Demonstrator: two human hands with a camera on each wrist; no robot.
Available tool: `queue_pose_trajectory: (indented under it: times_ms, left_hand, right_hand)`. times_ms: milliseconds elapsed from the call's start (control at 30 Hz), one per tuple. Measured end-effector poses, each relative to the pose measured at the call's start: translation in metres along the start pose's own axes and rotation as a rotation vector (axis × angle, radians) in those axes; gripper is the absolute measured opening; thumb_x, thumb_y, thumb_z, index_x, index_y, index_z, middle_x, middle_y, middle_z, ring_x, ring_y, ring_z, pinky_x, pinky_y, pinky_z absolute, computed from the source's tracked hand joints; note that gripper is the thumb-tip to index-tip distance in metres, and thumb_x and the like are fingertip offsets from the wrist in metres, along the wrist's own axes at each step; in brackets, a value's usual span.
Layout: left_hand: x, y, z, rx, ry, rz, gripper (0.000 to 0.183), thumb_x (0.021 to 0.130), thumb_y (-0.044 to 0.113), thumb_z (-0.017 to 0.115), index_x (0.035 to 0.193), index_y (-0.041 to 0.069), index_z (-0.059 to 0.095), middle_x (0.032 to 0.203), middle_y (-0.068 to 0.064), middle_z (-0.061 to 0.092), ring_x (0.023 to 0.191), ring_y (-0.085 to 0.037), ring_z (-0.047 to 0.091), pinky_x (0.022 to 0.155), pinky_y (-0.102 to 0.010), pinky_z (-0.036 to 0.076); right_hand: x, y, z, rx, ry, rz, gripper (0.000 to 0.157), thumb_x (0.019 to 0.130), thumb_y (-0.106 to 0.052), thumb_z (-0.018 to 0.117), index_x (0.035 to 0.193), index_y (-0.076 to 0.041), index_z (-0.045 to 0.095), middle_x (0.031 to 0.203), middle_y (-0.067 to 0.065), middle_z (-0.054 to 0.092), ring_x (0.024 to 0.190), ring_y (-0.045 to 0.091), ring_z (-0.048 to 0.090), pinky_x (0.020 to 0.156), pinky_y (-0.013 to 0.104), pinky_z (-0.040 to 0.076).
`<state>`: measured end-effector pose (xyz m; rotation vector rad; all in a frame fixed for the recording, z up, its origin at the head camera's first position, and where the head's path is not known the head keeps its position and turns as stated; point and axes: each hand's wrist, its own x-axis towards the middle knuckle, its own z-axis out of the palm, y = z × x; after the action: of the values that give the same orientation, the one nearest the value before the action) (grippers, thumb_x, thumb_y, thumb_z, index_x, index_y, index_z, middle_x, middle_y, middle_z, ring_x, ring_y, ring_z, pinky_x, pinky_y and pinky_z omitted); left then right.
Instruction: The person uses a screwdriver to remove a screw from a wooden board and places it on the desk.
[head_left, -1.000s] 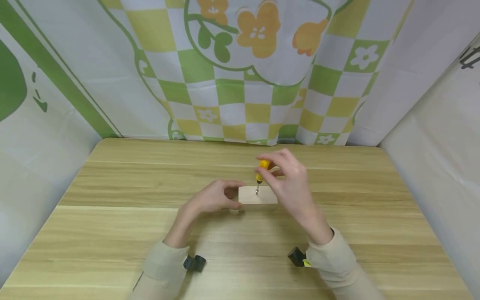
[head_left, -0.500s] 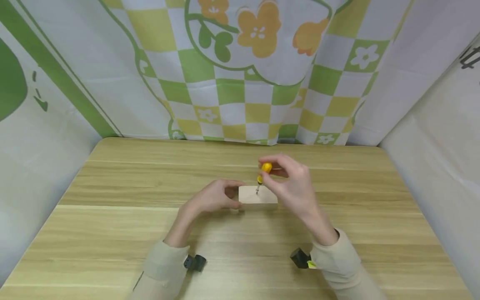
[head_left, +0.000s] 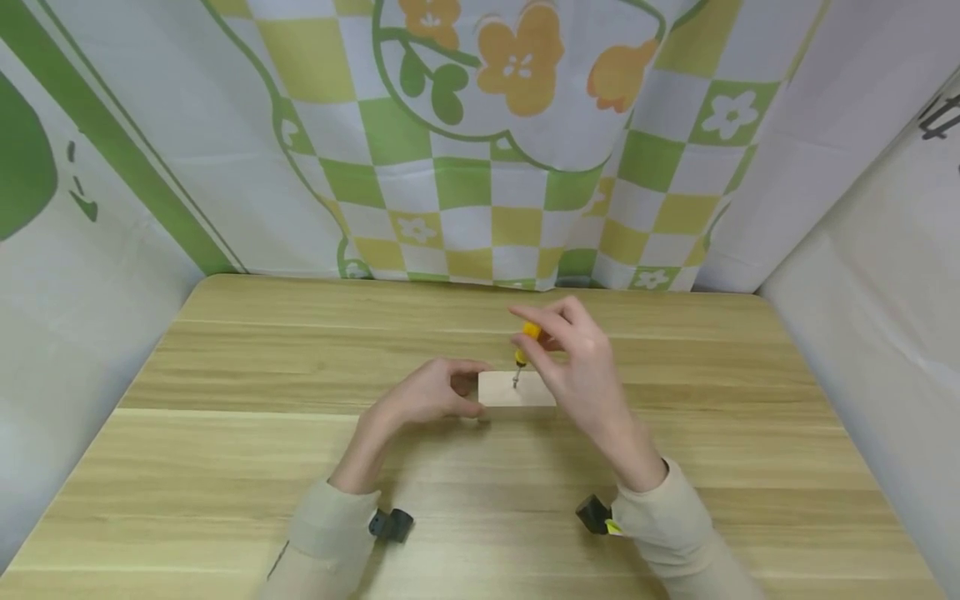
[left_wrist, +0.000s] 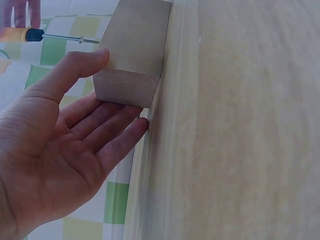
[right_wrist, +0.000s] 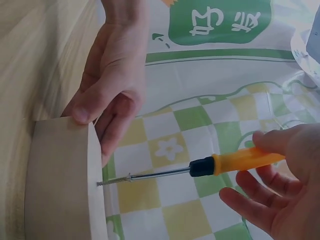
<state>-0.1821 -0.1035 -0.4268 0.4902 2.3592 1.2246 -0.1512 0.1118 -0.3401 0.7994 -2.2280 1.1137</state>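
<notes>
Head view has a pale block (head_left: pixel 501 394) lying on the wood-grained counter (head_left: pixel 480 533), near its middle, long side running left to right. The left hand (head_left: pixel 427 393) grasps its left end, thumb at the near corner, fingers toward the far side. Above the block, the right hand (head_left: pixel 585 367) grasps the yellow handle of a screwdriver (head_left: pixel 531 330) between thumb and fingers.

Right wrist view shows the screwdriver's steel shaft meeting the head of a screw (right_wrist: pixel 116 180). The screw's tip is at the block's upper face, with most of its thread showing outside; how deep the tip sits cannot be told. Behind the counter hangs a checked green, yellow and white curtain (head_left: pixel 465 183).
</notes>
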Motion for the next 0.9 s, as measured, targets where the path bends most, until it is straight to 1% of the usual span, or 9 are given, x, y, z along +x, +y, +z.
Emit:
queue_pose_trajectory:
  times_ms: [67,167,233,367,467,567,700,767,900]
  left_hand:
    - [0.0002,0.0003,0.0006,-0.007,-0.002,0.001,0.061,0.076,0.024,0.076,0.133,0.017,0.053,0.122,0.003,0.061,0.108,-0.013,0.058,0.089,-0.035,0.049]
    - [0.0005,0.0011,0.0009,-0.024,0.000,0.003,0.061,0.076,0.021,0.076,0.133,0.016,0.054,0.118,0.003,0.063,0.105,-0.013,0.059,0.088,-0.034,0.049]
    - [0.0009,0.0016,0.0009,-0.051,-0.005,0.009,0.060,0.076,0.019,0.076,0.131,0.015,0.055,0.116,0.002,0.064,0.104,-0.014,0.060,0.087,-0.035,0.049]
    - [0.0011,0.0019,0.0006,-0.051,0.003,0.013,0.059,0.074,0.019,0.078,0.130,0.018,0.056,0.117,0.004,0.063,0.107,-0.013,0.059,0.091,-0.036,0.048]
    - [0.0015,0.0024,-0.0010,-0.044,0.008,0.025,0.059,0.074,0.019,0.078,0.129,0.019,0.057,0.118,0.004,0.063,0.109,-0.012,0.058,0.094,-0.037,0.046]
    - [0.0022,0.0033,-0.0030,-0.071,-0.003,0.035,0.057,0.074,0.016,0.078,0.127,0.019,0.058,0.115,0.004,0.064,0.108,-0.012,0.059,0.095,-0.037,0.046]
    - [0.0025,0.0032,-0.0035,-0.100,-0.022,0.039,0.055,0.075,0.013,0.076,0.127,0.018,0.058,0.112,0.003,0.066,0.103,-0.013,0.060,0.088,-0.036,0.049]
    - [0.0020,0.0030,-0.0025,-0.079,-0.018,0.038,0.056,0.075,0.014,0.077,0.127,0.018,0.058,0.110,0.003,0.066,0.101,-0.014,0.060,0.086,-0.035,0.049]
    - [0.0002,0.0024,-0.0009,-0.019,-0.002,0.024,0.059,0.075,0.020,0.077,0.130,0.019,0.056,0.117,0.003,0.063,0.105,-0.015,0.058,0.089,-0.037,0.048]
  right_hand:
    - [0.0005,-0.0007,-0.0009,-0.022,0.006,0.006,0.033,0.082,-0.011,0.071,0.115,-0.012,0.067,0.091,0.004,0.056,0.075,0.008,0.058,0.069,0.020,0.054]
    - [0.0008,-0.0023,-0.0030,-0.040,0.014,-0.002,0.036,0.079,-0.008,0.074,0.115,-0.009,0.067,0.091,0.005,0.059,0.076,0.010,0.061,0.070,0.021,0.054]
    - [0.0006,-0.0037,-0.0042,-0.025,0.014,-0.004,0.036,0.078,-0.006,0.075,0.113,-0.005,0.067,0.090,0.006,0.061,0.077,0.012,0.063,0.070,0.022,0.055]
    - [-0.0001,-0.0053,-0.0066,0.025,-0.004,0.013,0.033,0.077,-0.003,0.074,0.109,-0.001,0.066,0.093,0.007,0.065,0.080,0.013,0.065,0.070,0.022,0.055]
    - [0.0016,-0.0063,-0.0084,0.065,-0.031,0.029,0.031,0.079,0.000,0.072,0.110,-0.003,0.066,0.096,0.008,0.067,0.083,0.013,0.066,0.070,0.021,0.055]
    - [0.0035,-0.0066,-0.0089,0.106,-0.072,0.035,0.032,0.081,0.002,0.068,0.112,-0.006,0.066,0.099,0.007,0.068,0.087,0.013,0.066,0.070,0.020,0.054]
    - [0.0038,-0.0047,-0.0069,0.115,-0.108,0.031,0.032,0.083,0.003,0.064,0.113,-0.007,0.065,0.100,0.004,0.067,0.089,0.012,0.064,0.070,0.021,0.054]
    - [0.0030,-0.0029,-0.0053,0.101,-0.109,0.026,0.030,0.084,0.001,0.062,0.113,-0.007,0.064,0.100,0.003,0.065,0.088,0.011,0.062,0.071,0.021,0.054]
    - [0.0013,0.0004,-0.0007,0.056,-0.084,0.010,0.026,0.087,-0.009,0.064,0.112,-0.007,0.065,0.102,0.003,0.058,0.083,0.009,0.060,0.068,0.019,0.054]
